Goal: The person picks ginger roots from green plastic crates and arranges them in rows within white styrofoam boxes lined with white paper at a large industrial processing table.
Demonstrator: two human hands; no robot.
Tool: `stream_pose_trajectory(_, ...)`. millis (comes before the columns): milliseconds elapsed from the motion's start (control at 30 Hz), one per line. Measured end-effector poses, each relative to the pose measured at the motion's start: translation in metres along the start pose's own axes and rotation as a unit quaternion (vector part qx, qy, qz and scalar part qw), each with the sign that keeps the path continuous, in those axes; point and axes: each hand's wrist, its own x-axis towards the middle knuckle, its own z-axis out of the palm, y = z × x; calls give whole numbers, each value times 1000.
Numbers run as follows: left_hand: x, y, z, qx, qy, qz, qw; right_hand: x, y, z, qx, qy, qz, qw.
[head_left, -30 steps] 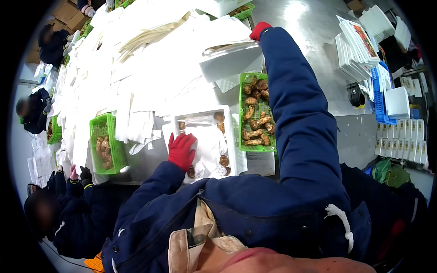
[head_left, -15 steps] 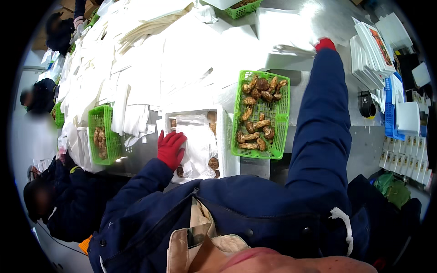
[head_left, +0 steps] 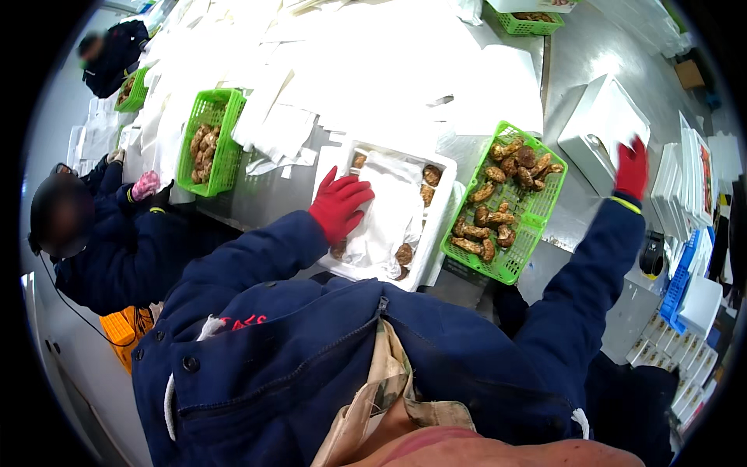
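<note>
My left hand point(head_left: 340, 204), in a red glove, lies with spread fingers on crumpled white paper point(head_left: 381, 214). The paper covers most of a white foam box point(head_left: 437, 261); brown mushrooms point(head_left: 430, 176) show around its edges. Out to the right, my right hand point(head_left: 633, 167), also red-gloved and slightly blurred, has its fingers extended beside a white box-shaped stack point(head_left: 597, 117). Whether it touches the stack is unclear; nothing shows in its grasp. Between my arms stands a green basket point(head_left: 537, 222) holding several mushrooms point(head_left: 486, 226).
White sheets point(head_left: 350, 70) cover much of the metal table. Another green basket of mushrooms point(head_left: 226, 152) stands left, near a co-worker's gloved hands point(head_left: 146, 187). A tape roll point(head_left: 652, 255), upright white panels point(head_left: 685, 179) and a blue crate point(head_left: 678, 280) are at right.
My view has turned, so the table contents appear shifted and tilted. My right hand has drawn back from the white stack's far corner to its near side. My left hand stays on the paper.
</note>
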Motion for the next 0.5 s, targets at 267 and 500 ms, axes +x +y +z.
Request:
stream_pose_trajectory(267,48,-5,29,-188,228,111,949,-235,-222,184,-48,-274,-357,891)
stream_pose_trajectory(500,102,-174,-66,-169,357,62,917,-254,-265,154,-88,-239,-275,927)
